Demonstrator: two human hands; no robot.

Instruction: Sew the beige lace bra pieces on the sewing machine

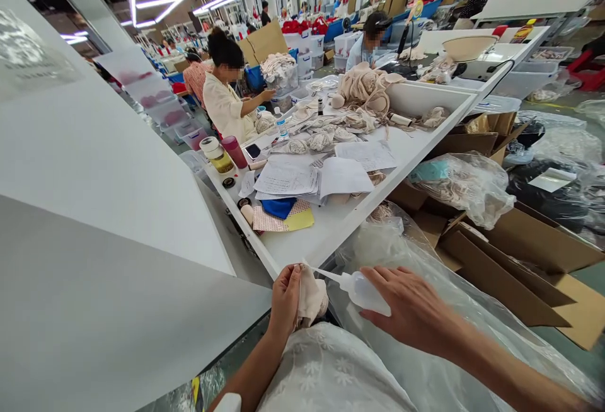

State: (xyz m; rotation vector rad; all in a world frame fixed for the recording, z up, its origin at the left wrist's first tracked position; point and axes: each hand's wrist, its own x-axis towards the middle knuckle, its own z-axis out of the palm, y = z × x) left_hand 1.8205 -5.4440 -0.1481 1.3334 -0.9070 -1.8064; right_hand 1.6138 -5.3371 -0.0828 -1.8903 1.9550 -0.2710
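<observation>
Just beyond the lap, my left hand [285,298] pinches the upper edge of a beige fabric piece [311,298], which hangs down from the fingers. It may be a bra, but most of it is bunched up. My right hand [409,308] is wrapped round a white squeeze bottle [366,292] with a long thin nozzle. The bottle lies tilted, its nozzle pointing left, and the tip reaches the fabric close to my left fingertips. Whether the tip touches the cloth I cannot tell.
A white table [326,229] ahead bears papers [288,179], beige garments [366,94], a drink jar [216,155] and a maroon cup [234,152]. A white panel [118,210] rises at left. Cardboard boxes [510,267] and plastic sheeting [425,336] lie at right. A person [229,100] sits across the table.
</observation>
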